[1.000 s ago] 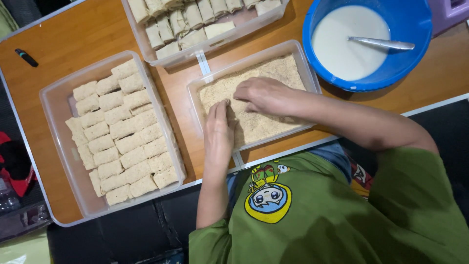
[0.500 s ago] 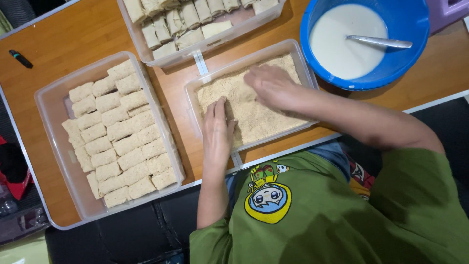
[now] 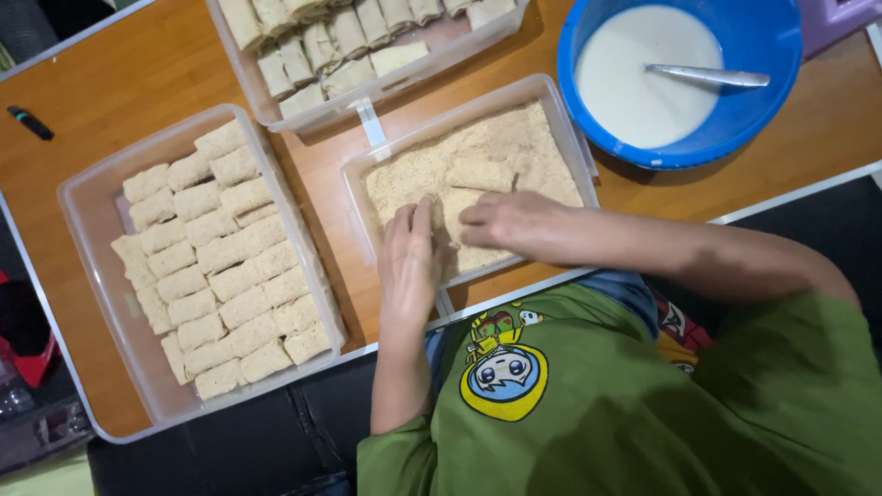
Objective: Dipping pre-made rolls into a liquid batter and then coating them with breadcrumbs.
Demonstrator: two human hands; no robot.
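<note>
A clear tray of breadcrumbs [image 3: 560, 119] sits in the middle of the wooden table. Both my hands are inside it at its near side. My left hand [image 3: 409, 257] lies with straight fingers against the left side of a crumb-covered roll [image 3: 453, 213]. My right hand [image 3: 510, 220] curls over the same roll from the right, fingertips on it. The roll is pressed between the two hands. Another crumbed piece [image 3: 480, 171] lies in the crumbs just beyond them.
A large clear tray [image 3: 87, 197] at the left holds several rows of crumbed rolls. A tray of uncoated rolls [image 3: 367, 92] stands at the back. A blue bowl [image 3: 772, 55] of white batter with a spoon [image 3: 707, 76] is at the right. A black pen [image 3: 30, 122] lies far left.
Both hands have drawn back from the middle of the crumb tray to its near side and closed in on one roll. The left hand has slid forward beside it.
</note>
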